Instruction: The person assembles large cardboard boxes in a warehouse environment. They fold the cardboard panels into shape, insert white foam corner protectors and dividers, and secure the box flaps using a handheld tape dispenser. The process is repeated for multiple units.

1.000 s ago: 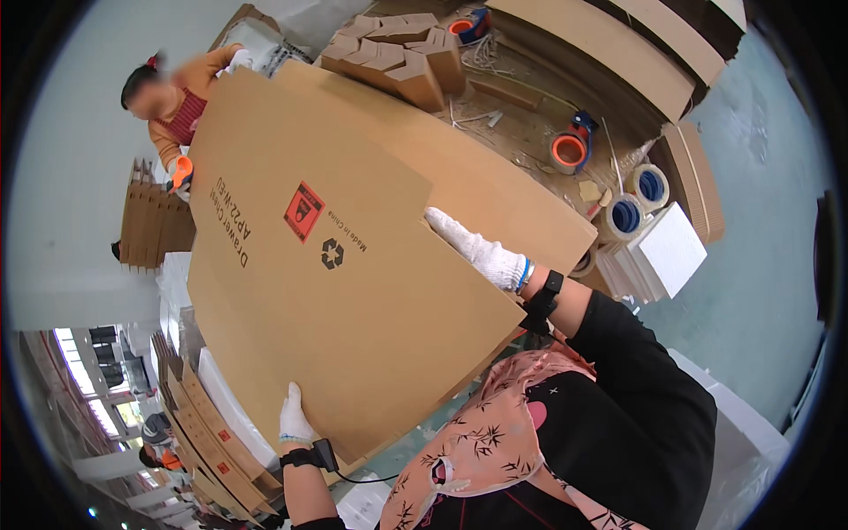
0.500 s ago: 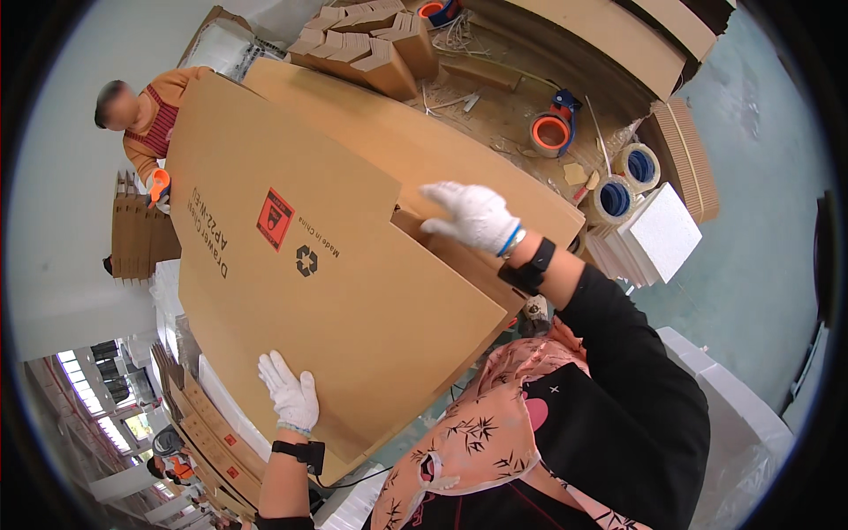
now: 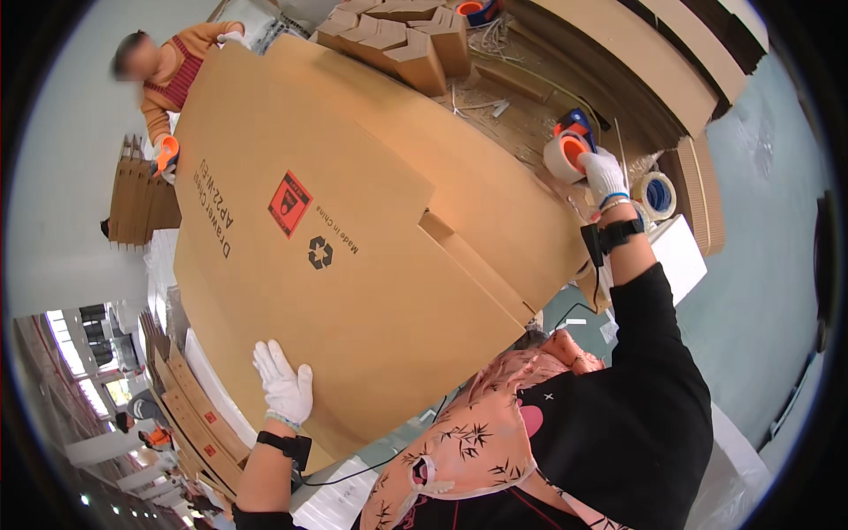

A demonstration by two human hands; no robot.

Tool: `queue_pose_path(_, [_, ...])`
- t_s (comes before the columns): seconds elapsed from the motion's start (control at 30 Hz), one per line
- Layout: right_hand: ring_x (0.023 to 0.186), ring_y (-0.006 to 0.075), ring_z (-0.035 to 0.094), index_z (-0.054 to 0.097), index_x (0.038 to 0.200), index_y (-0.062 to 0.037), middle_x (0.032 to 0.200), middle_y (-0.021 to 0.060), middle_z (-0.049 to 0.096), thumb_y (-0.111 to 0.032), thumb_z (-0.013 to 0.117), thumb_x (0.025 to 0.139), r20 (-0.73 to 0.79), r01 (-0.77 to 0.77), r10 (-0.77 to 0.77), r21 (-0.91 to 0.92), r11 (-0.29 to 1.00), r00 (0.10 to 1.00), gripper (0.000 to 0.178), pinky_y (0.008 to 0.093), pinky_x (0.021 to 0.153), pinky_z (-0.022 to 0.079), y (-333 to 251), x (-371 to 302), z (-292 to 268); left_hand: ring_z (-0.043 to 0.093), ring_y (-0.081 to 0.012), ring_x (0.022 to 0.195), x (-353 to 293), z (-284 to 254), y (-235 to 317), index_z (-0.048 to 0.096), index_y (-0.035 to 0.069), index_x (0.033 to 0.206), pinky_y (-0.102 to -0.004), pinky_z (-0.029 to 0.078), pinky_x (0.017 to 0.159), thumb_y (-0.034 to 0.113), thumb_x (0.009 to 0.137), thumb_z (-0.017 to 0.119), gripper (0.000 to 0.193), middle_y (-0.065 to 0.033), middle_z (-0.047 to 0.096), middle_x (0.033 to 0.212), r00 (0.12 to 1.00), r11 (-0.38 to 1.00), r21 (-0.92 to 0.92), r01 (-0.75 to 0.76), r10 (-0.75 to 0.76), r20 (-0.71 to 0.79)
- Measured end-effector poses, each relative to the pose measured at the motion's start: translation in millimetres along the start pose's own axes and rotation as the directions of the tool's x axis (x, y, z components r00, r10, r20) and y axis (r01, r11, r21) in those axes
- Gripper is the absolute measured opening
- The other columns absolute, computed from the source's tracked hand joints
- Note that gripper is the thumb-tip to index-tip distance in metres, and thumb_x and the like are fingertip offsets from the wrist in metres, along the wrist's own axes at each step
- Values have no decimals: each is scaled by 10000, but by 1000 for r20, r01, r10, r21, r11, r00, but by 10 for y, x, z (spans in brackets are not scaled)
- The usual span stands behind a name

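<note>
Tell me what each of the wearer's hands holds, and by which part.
Right hand: fingers at the tape dispenser's orange hub; whether gripped cannot be told. Left hand: holds nothing, resting on the carton.

Black lettering (image 3: 221,201), red label (image 3: 291,204), recycling sign (image 3: 321,253) on carton (image 3: 371,309)

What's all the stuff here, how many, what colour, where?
Big cardboard: layers unclear, brown, middle
Folded cardboard: several, brown, top middle
Tape dispensers: three, orange and blue, right, top, upper left
Tape roll: at least one, blue centre, right
Foam block: at least one, white, right
Cardboard stacks: several, brown, left and far right
People: several, one in orange upper left, others lower left
Floor: one, greenish, right
Patterned cloth: one, pink, bottom
Wristbands: two, black, wrists
Left grip: one, white glove, on big cardboard
Right grip: one, white glove, touching one dispenser
</note>
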State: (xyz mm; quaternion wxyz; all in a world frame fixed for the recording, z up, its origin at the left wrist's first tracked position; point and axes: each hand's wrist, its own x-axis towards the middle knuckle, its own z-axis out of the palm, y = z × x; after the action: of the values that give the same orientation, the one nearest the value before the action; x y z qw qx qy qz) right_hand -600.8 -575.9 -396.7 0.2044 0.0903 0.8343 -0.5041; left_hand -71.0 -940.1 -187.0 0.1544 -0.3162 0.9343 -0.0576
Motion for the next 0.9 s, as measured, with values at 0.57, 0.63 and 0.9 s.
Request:
queue_pose_path(0.57, [641, 73, 534, 676, 1148, 26, 745, 1, 607, -196, 626, 857, 737, 162, -373, 344, 925, 563, 370, 218, 590, 417, -1337, -1137, 764, 113, -557, 1443, 25, -65, 75, 191, -69, 1512, -588, 73, 1195, 379, 937, 532, 804, -380, 124, 1553, 996, 994, -69, 84, -83, 20])
queue_pose_path(0.63, [607, 39, 508, 652, 1224, 37, 774, -2, 632, -156, 581, 837, 729, 191, -381, 333, 923, 569, 438, 187, 550, 390, -999, -1439, 456, 114, -546, 1448, -19, -19, 86, 201, -50, 1517, -583, 69, 1198, 425, 931, 543, 828, -370, 127, 1557, 993, 990, -76, 120, -119, 14])
queue_pose_path(0.9, [991, 167, 631, 612, 1248, 8, 1115, 55, 662, -238, 603, 956, 695, -6, -291, 391, 920, 658, 382, 294, 801, 524, 251, -2832, 1402, 72, -507, 1478, 26, 61, 13, 193, 19, 1553, -591, 26, 1197, 626, 943, 420, 890, -352, 118, 1577, 996, 988, -137, 73, -80, -46])
